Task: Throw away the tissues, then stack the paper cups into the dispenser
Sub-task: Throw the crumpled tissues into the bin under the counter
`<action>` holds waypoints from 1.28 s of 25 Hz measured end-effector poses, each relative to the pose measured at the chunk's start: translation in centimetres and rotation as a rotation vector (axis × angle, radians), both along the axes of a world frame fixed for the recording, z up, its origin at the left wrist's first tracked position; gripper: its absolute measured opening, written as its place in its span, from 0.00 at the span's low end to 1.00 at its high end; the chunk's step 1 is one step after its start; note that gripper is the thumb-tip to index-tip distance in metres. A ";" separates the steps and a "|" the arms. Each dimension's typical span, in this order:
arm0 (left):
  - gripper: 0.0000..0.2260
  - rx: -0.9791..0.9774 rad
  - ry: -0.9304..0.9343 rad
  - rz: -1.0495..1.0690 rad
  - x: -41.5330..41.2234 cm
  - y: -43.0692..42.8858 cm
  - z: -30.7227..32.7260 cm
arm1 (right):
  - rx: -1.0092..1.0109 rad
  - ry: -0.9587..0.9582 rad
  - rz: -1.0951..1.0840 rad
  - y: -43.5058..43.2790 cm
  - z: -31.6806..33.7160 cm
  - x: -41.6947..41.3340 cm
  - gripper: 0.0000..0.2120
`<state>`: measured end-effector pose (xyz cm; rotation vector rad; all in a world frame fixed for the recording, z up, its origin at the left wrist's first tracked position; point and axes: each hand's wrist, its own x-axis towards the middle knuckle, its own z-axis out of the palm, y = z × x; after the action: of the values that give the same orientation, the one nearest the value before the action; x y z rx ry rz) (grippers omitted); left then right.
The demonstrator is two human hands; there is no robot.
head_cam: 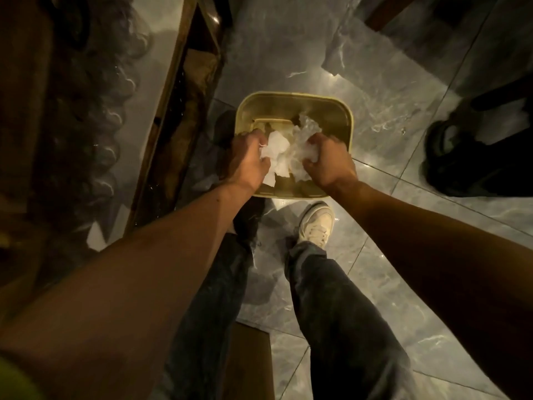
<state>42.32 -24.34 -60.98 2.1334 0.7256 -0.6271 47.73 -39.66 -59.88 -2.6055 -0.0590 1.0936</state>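
Observation:
A yellow square waste bin [331, 111] stands on the tiled floor straight below me. Both my hands are over its opening. My left hand [248, 160] grips a white crumpled tissue [277, 151] at the bin's left side. My right hand [328, 160] grips a second crumpled tissue [302, 134], thinner and more wrinkled, at the bin's right side. The two wads touch each other between my hands. No paper cups or dispenser are in sight.
A marble-topped counter [150, 90] with a dark wooden edge runs along the left. My legs and a white shoe [315, 226] stand just behind the bin. Another person's dark shoe [473, 160] is on the floor at the right. A brown box [251, 362] sits low centre.

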 end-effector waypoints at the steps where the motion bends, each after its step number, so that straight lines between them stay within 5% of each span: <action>1: 0.14 0.024 0.011 -0.014 0.5 -0.1 -1.1 | -0.009 0.000 0.034 0.0 -1.0 0.2 0.20; 7: 0.14 0.218 0.079 -0.144 2.1 -0.5 -6.2 | -0.044 0.017 0.099 0.0 -5.1 0.5 0.21; 13: 0.18 0.191 0.238 -0.103 2.3 -1.7 -8.0 | -0.049 0.068 0.115 -0.2 -7.1 1.1 0.27; 17: 0.23 0.149 0.175 -0.151 1.4 -1.6 -6.1 | -0.009 0.077 0.104 -0.6 -6.1 0.6 0.29; 25: 0.16 0.058 0.044 -0.187 0.3 -1.6 2.6 | 0.020 -0.010 0.172 -1.2 2.5 -0.1 0.23; 32: 0.16 0.235 -0.038 -0.432 -1.9 -1.9 15.2 | 0.012 -0.165 0.330 -2.4 14.7 -1.3 0.19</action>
<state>40.39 -26.27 -45.75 2.5414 0.3260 -0.7518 46.47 -42.08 -45.22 -2.7334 -0.5480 0.9678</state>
